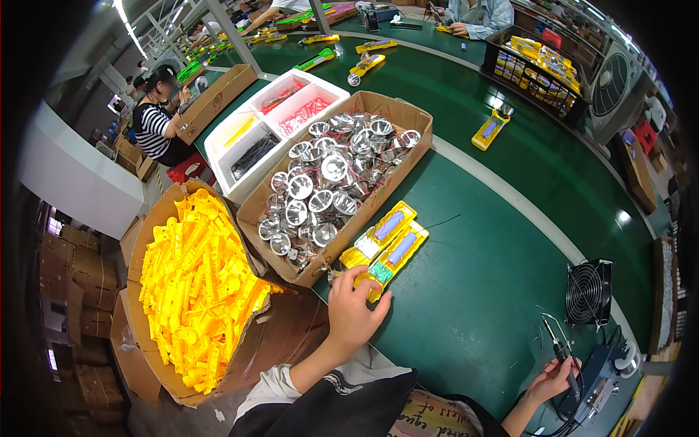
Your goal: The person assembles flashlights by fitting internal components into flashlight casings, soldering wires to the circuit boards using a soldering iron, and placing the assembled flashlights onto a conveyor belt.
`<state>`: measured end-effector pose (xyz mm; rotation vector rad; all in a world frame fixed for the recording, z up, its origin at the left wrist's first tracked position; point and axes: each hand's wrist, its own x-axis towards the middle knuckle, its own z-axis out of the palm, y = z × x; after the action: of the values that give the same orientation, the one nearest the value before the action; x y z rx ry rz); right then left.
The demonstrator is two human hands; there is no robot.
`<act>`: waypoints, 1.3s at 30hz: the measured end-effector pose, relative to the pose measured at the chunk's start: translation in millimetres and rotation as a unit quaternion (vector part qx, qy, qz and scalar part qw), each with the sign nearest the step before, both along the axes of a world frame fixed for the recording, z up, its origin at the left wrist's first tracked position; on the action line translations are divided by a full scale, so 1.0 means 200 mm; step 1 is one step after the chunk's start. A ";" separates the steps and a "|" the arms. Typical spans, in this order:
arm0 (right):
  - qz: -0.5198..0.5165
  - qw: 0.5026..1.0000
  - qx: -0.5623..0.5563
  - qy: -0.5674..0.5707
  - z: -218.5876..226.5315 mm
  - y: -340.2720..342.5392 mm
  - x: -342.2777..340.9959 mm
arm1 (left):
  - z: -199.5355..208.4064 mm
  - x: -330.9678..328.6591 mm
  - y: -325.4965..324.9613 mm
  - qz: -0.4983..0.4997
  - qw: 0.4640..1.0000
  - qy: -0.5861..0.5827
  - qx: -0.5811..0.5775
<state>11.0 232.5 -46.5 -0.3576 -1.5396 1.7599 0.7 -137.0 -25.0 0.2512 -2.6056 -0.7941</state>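
Observation:
My left hand (352,309) has its thumb and fingers around the near end of a yellow flashlight housing (400,258), which lies on the green table. In that housing sit a purple battery cell (402,248) and a small green circuit board (380,272). A second yellow housing (372,237) with a similar cell lies right beside it, to the left. At the lower right, my right hand (551,380) is closed on a soldering iron (559,348), its metal tip pointing up and away, next to the soldering station (597,380).
A cardboard box of silver reflectors (426,138) stands ahead, beside a white foam tray (215,149) of wires. Left is a carton of yellow shells (196,291). A small black fan (589,292) stands right. Beyond runs a green conveyor (539,171) with housings and a black crate (535,86).

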 end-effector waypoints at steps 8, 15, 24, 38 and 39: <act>-0.022 1.000 -0.003 -0.018 0.01 -0.01 0.00 | -0.01 -0.01 -0.02 0.008 0.999 0.029 0.027; -0.004 1.000 0.011 -0.020 -0.01 0.03 0.00 | -0.02 0.03 -0.06 0.009 0.992 0.038 0.123; -0.017 0.999 0.005 -0.033 -0.01 0.03 0.00 | 0.01 0.15 -0.14 0.009 0.983 -0.010 0.184; -0.010 0.999 0.012 -0.034 -0.01 0.02 -0.01 | 0.01 0.16 -0.11 -0.021 0.999 -0.022 0.018; -0.011 0.999 0.011 -0.032 0.00 0.02 -0.01 | 0.01 0.16 -0.11 -0.018 0.999 -0.016 0.033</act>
<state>8.7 236.4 -47.2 -0.4223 -1.5935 1.7278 32.5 -158.3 -23.0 0.2391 -2.6224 -0.8978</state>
